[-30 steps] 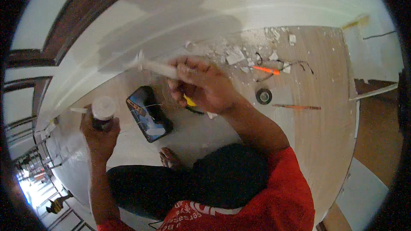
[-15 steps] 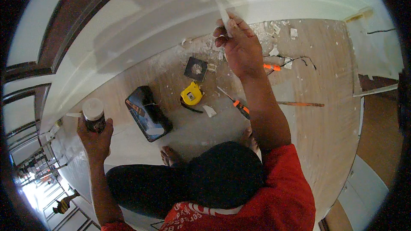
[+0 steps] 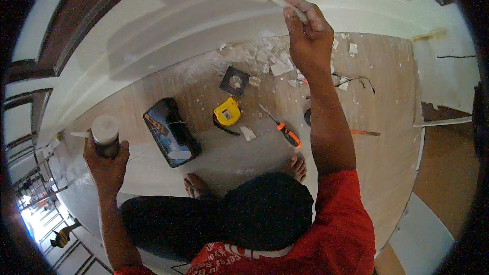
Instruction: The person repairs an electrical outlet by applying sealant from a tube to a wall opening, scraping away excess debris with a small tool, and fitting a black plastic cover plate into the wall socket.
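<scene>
My right hand point(image 3: 311, 33) is closed in a pinch, thumb against fingertips, on the near end of a slim pale-handled tool point(image 3: 277, 1), which reaches forward and left of those fingers toward the white wall point(image 3: 204, 28); its tip blurs into the paint, so I cannot tell whether it touches. I judge it light and stiff, easy to steer from this end, though dusty fingers might let it twist; a hold farther along would steady the tip. My left hand point(image 3: 106, 165), low and well to the left of the right one, wraps thumb and fingers around the dark lower body of a white-topped jar point(image 3: 105, 131). That round side looks firm and smooth, likely a bit weighty, best gripped low around the wall with the top uncovered, as now; whether that white top is a lid or contents I cannot tell. A thin pale stick point(image 3: 79, 134) juts out beyond my left fingers. Between my hands lie a yellow tape measure point(image 3: 227, 112) and an orange-and-black screwdriver point(image 3: 289, 134).
</scene>
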Demonstrator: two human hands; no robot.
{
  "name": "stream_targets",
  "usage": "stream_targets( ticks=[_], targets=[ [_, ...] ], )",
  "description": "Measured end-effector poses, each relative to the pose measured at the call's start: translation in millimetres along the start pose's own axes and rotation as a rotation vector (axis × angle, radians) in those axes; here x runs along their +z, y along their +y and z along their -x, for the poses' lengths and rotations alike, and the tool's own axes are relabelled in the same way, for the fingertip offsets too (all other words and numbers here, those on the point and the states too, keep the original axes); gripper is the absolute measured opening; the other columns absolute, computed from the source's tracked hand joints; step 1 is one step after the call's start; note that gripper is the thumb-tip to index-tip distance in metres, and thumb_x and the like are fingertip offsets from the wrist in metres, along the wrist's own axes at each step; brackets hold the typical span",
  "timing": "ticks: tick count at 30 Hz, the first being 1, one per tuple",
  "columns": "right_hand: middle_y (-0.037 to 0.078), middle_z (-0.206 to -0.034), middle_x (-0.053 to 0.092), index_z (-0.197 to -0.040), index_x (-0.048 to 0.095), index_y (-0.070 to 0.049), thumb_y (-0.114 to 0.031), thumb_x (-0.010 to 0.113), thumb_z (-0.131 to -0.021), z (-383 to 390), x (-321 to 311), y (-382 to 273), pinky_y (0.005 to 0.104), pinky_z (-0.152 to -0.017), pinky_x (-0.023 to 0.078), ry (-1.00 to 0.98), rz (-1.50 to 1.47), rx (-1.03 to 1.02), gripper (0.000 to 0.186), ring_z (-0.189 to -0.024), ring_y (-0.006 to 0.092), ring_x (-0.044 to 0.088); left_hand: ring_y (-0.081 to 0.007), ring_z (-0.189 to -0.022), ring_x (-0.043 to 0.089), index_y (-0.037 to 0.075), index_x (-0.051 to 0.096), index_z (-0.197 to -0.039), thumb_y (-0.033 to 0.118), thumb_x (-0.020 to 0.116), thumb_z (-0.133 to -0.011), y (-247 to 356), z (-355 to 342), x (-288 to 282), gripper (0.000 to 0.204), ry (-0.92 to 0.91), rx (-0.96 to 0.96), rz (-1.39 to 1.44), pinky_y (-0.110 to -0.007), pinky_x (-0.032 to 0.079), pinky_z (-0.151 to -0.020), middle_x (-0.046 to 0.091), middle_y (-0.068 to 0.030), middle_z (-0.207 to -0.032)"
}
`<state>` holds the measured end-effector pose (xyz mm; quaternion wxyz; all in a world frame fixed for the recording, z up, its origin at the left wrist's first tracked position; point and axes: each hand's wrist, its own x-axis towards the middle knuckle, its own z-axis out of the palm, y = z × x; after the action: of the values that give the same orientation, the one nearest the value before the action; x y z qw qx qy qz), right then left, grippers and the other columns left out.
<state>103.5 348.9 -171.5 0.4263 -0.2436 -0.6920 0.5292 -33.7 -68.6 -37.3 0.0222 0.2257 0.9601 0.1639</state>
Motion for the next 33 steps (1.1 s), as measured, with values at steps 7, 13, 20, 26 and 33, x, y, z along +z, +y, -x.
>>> stream_targets(
  ticks=[7,13,20,26,33],
  targets=[
    [0.004,-0.106,0.067,-0.118,0.07,-0.006,-0.015,0.065,-0.099,-11.4,8.1,-17.0,0.0245,-0.073,0.05,-0.054,0.161,-0.124,0.022,-0.087,0.0108,0.061,-0.0296,-0.106,0.063,-0.005,0.056,-0.125,0.01,0.081,-0.072,-0.9,0.8,-1.7,0.06,0.016,-0.074,0.18,-0.041,0.051,-0.094,0.062,-0.0186,-0.116],
    [0.008,-0.107,0.067,-0.117,0.07,-0.007,-0.016,0.065,-0.097,-17.6,7.5,-17.1,0.0251,-0.071,0.05,-0.072,0.316,-0.212,0.022,-0.085,0.0127,0.062,-0.03,-0.105,0.063,-0.005,0.056,-0.124,0.011,0.08,-0.073,-8.7,1.1,-5.8,0.058,0.024,-0.046,0.121,-0.041,0.051,-0.093,0.062,-0.0187,-0.114],
    [0.008,-0.108,0.067,-0.116,0.07,-0.006,-0.013,0.065,-0.096,-24.7,14.6,-16.3,0.0256,-0.069,0.05,-0.08,0.296,-0.254,0.021,-0.085,0.0125,0.062,-0.0293,-0.104,0.064,-0.004,0.057,-0.122,0.009,0.08,-0.072,-3.5,-0.4,-8.8,0.057,-0.043,-0.109,0.238,-0.04,0.051,-0.092,0.062,-0.0182,-0.113],
    [0.013,-0.101,0.067,-0.111,0.07,-0.007,-0.004,0.064,-0.089,-36.2,17.0,-6.7,0.034,-0.064,0.053,-0.061,0.33,-0.409,0.022,-0.077,0.0271,0.064,-0.0267,-0.102,0.063,-0.004,0.056,-0.122,0.009,0.08,-0.072,-9.3,-0.1,-4.7,0.056,0.031,-0.069,0.238,-0.039,0.052,-0.09,0.062,-0.0173,-0.112],
    [0.015,-0.104,0.066,-0.112,0.07,-0.007,-0.004,0.065,-0.089,-47.5,5.7,2.2,0.0362,-0.072,0.054,-0.056,0.314,-0.357,0.024,-0.083,0.0297,0.066,-0.0253,-0.103,0.063,-0.004,0.056,-0.122,0.008,0.08,-0.072,5.0,1.6,-4.8,0.056,0.003,-0.106,0.289,-0.038,0.051,-0.092,0.062,-0.016,-0.111]
  ],
)
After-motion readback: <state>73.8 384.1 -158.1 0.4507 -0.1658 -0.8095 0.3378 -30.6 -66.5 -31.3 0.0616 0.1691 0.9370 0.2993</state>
